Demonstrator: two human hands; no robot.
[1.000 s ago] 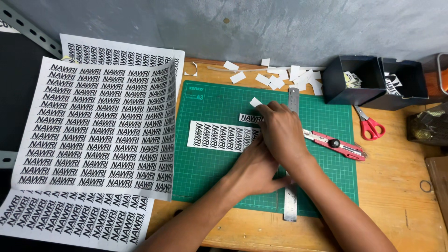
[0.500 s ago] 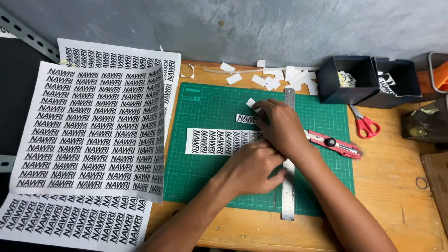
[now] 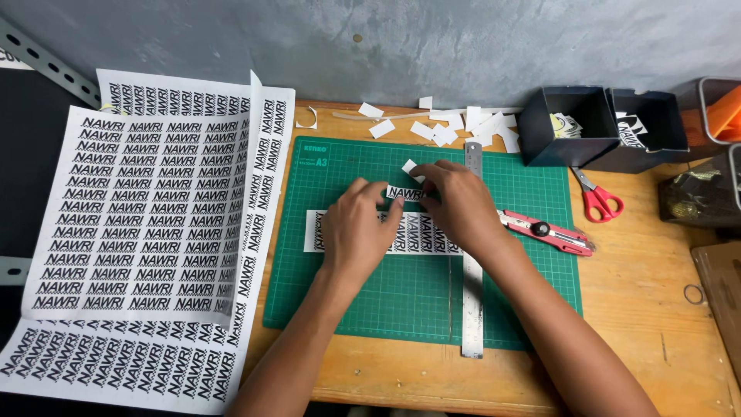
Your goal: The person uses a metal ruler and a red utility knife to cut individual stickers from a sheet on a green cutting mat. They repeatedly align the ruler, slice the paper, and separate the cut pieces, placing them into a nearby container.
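Both hands are pinching one small cut label [image 3: 404, 193] right now, left hand [image 3: 356, 228] on its near-left edge and right hand [image 3: 461, 207] on the right end, just above the strip [image 3: 432, 235] lying on the green mat [image 3: 347, 309]. Looks like the peel-or-lift step on a freshly cut piece. The ruler [image 3: 472, 309] runs under the right wrist, and the knife [image 3: 549, 234] sits just right of that grip. Next move probably needs a careful fingertip lift so the label doesn't curl.
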